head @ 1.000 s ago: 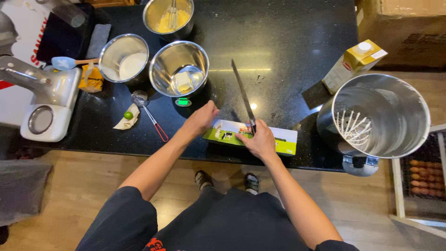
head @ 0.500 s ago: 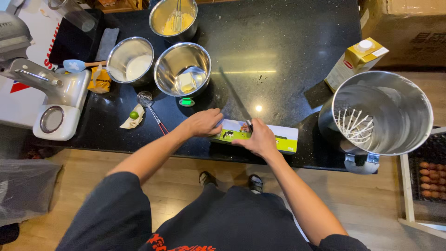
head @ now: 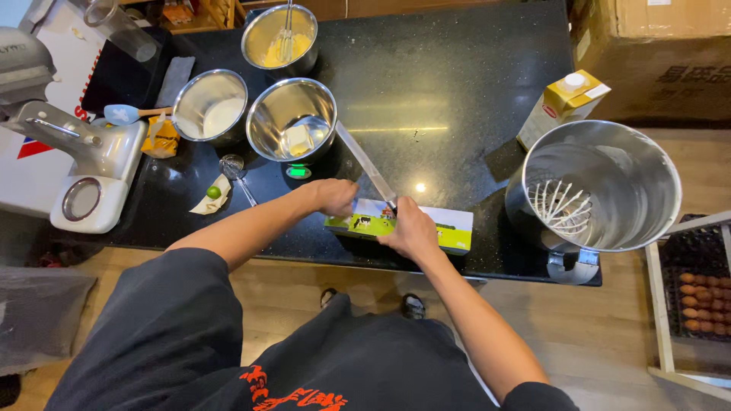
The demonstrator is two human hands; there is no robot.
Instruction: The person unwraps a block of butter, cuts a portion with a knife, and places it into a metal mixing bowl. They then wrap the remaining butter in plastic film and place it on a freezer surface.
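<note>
Even, fairly bright indoor lighting from overhead. A small specular highlight and a thin horizontal glare streak mark the polished black countertop [head: 457, 84] near the centre of the frame. The steel mixing bowl [head: 601, 186] at 3 o'clock and the smaller steel bowls [head: 293, 118] at 11 o'clock carry soft reflections on their inner walls. Shadows are short and diffuse, falling beneath the forearms. Focus is sharp across the worktop. Wide-angle distortion bends straight edges toward the frame borders, most visibly at 9 o'clock and 3 o'clock.
</note>
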